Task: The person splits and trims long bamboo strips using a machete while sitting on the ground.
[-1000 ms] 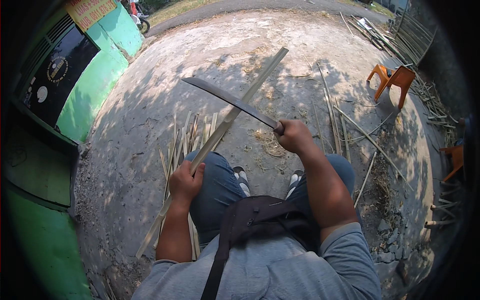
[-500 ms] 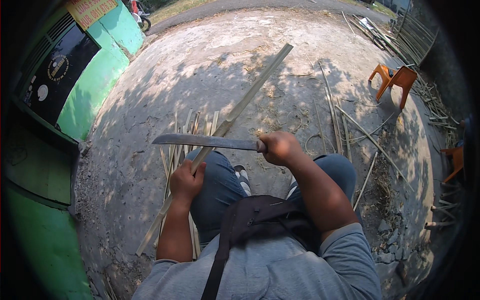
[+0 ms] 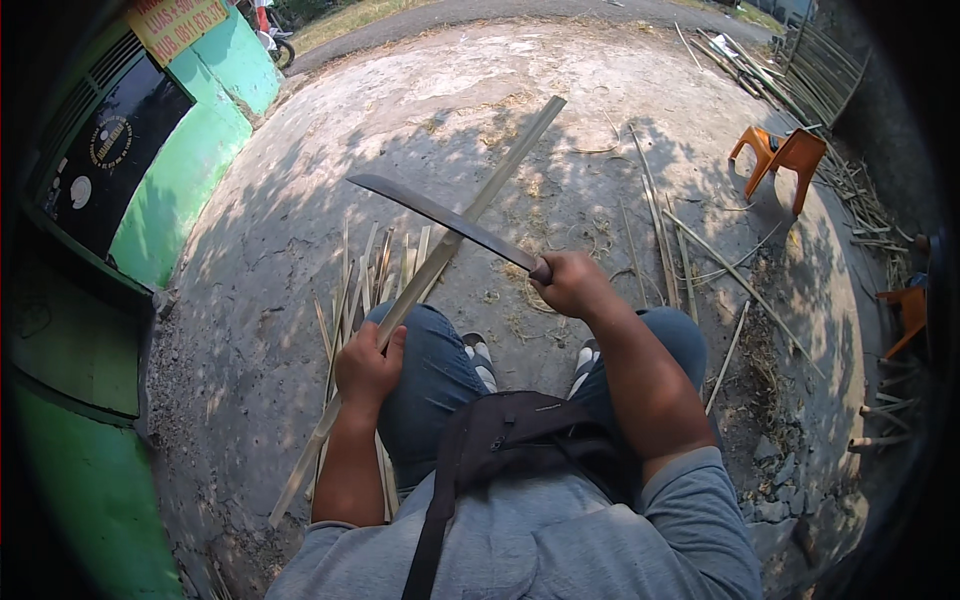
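Note:
My left hand (image 3: 367, 364) grips a long pale bamboo strip (image 3: 472, 212) that slants from the lower left up toward the far right, its lower end trailing past my left knee. My right hand (image 3: 573, 284) holds the handle of a long dark machete (image 3: 440, 219). The blade points up and to the left and crosses the strip just above my knees. I sit with both knees in blue jeans and a dark bag strap across my chest.
A bundle of cut bamboo strips (image 3: 362, 281) lies on the concrete left of my left leg. More loose strips (image 3: 672, 238) lie to the right. An orange plastic chair (image 3: 781, 158) stands far right, a green wall (image 3: 190, 165) at left.
The machete, flat across the strip half a second ago, has swung back so its blade points up-left again. My right hand moved right and away; the left hand and strip stayed still.

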Demonstrator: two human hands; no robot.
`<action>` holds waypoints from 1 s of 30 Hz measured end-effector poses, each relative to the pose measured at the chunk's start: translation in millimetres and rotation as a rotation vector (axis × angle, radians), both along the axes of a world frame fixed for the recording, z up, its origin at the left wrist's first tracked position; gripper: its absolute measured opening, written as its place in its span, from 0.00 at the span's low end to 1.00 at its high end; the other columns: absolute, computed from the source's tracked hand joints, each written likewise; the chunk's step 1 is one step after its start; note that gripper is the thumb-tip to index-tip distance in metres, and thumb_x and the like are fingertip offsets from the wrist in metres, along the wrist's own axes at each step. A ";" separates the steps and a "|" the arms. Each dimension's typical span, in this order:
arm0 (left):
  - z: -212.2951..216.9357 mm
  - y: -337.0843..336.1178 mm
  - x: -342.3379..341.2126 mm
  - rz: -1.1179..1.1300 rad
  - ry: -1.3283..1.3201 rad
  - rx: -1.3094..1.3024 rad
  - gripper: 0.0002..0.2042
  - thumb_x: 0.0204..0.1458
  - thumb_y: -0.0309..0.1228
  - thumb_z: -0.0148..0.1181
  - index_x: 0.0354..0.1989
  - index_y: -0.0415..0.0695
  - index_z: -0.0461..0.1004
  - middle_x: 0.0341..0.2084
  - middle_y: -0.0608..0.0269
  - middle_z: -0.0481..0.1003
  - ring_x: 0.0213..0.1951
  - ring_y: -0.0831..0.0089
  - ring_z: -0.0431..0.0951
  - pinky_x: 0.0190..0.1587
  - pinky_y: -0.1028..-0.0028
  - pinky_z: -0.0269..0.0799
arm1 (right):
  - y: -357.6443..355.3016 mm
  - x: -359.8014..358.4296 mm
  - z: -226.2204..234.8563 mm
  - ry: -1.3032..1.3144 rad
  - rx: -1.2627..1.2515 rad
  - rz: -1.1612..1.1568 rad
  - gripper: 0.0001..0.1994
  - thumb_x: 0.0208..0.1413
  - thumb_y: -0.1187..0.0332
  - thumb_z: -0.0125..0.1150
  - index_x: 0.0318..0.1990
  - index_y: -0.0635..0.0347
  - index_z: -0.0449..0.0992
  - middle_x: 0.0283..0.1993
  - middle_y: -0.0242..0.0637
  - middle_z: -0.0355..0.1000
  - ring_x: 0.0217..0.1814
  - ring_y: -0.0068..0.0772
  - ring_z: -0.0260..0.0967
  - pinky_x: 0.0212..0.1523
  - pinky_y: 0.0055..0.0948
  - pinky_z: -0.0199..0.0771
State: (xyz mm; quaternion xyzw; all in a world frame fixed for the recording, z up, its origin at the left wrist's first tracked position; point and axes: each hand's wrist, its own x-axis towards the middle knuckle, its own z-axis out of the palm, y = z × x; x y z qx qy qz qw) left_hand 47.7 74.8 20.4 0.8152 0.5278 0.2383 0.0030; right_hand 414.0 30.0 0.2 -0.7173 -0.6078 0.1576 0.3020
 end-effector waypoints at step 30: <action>-1.6 -0.8 1.1 0.064 -0.106 -0.071 0.25 0.65 0.56 0.60 0.31 0.43 0.75 0.24 0.43 0.78 0.33 0.36 0.81 0.35 0.46 0.74 | -0.3 -7.2 -2.6 0.078 -0.050 0.104 0.10 0.59 0.58 0.69 0.40 0.52 0.85 0.38 0.50 0.82 0.43 0.59 0.80 0.44 0.53 0.80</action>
